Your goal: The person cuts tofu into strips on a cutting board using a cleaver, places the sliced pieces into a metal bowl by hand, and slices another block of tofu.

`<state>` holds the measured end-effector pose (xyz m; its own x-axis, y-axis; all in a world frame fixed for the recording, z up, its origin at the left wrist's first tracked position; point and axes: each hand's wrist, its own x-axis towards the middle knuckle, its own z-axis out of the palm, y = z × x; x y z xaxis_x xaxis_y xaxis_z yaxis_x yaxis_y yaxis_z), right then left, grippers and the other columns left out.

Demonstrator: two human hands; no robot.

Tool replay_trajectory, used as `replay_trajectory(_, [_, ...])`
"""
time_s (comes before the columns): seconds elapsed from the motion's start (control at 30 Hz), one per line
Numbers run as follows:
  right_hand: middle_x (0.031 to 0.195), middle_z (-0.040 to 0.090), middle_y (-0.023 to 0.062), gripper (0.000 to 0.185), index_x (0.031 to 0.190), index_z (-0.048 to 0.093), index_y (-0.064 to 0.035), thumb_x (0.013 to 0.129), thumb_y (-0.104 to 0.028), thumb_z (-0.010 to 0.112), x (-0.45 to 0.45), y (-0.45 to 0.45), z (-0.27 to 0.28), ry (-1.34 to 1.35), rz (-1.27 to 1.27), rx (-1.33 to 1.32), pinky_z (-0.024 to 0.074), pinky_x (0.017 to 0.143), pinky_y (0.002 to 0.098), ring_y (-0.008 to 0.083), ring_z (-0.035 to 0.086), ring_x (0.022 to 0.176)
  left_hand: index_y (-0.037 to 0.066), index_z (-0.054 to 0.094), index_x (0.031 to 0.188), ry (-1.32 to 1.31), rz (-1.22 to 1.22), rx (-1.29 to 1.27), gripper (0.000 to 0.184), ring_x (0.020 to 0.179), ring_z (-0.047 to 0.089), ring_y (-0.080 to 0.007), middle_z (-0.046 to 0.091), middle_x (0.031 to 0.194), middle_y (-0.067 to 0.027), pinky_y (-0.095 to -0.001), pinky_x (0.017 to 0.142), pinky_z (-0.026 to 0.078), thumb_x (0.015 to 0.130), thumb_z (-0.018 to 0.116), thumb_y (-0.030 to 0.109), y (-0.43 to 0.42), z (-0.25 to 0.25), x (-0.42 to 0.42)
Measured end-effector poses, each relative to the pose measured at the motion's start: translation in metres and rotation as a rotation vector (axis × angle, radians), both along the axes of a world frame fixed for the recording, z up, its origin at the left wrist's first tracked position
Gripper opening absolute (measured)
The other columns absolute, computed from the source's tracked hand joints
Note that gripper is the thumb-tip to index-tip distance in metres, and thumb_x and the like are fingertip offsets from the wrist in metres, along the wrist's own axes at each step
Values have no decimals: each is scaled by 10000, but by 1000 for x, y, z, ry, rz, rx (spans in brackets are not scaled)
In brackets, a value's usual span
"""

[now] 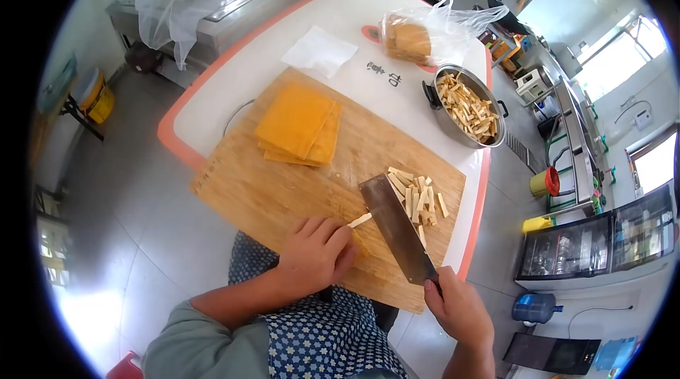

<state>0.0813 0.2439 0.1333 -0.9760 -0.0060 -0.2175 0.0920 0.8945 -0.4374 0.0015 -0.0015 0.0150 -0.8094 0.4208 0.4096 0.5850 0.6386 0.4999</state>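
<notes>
Right hand [460,308] closed round the handle of the cleaver [400,229], rigid and likely blade-heavy, so that handle is the grip; left hand [317,253], fingers curled, rests by a pale strip [360,221] on the cutting board [283,195], which looks firm yet snappable, best steadied lightly with tucked fingertips.

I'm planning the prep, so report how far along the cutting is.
Looks done: strips in the steel pot, more piled on the cutting board. In hand: cleaver in right hand, strip by left hand. Apparently left: stacked orange tofu-like slabs, bagged slabs.
</notes>
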Motion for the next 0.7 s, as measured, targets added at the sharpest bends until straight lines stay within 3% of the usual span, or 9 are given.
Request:
replay_trajectory(0.07, [706,634,220,211,951,506,-31,990,-202,624,1,1,-2,-6,-1,-22,496,593,525,449,641,665,36,666,1099,176,-1,76,305,1036,647,-337,666,1122,-145,-446,882,500,844,734,190,4,11,-9])
replay_trajectory(0.2, [701,627,218,210,952,510,-30,993,-204,620,5,0,-1,8,-16,-12,496,592,522,446,640,666,42,654,1128,145,12,164,330,1058,639,-347,662,1146,-141,-458,889,497,839,746,172,3,2,-6])
replay_trajectory(0.27, [765,654,226,210,985,517,-15,980,-189,634,8,-3,3,-59,-18,-1,479,618,520,459,637,727,48,680,1085,177,-36,199,291,1044,652,-325,672,1115,-119,-429,868,511,821,765,140,-1,-7,-3])
replay_trajectory(0.47, [742,641,225,191,956,539,-37,973,-197,641,12,-15,4,-71,52,20,478,615,527,457,640,731,49,710,934,255,-135,145,153,965,673,-283,682,1011,-88,-385,786,532,804,777,93,2,-9,-2])
replay_trajectory(0.6, [759,649,225,187,950,547,-37,962,-192,651,16,-13,-2,18,127,-6,482,618,525,460,643,744,41,706,967,247,-144,160,165,965,671,-298,682,1017,-93,-396,789,533,820,763,92,0,-10,-2])
replay_trajectory(0.7, [783,661,222,182,976,544,-24,956,-168,653,17,-14,7,-107,-20,90,484,627,524,464,647,755,23,698,1033,68,-10,270,208,963,669,-318,688,1031,-108,-412,821,529,843,740,95,-3,-9,-2])
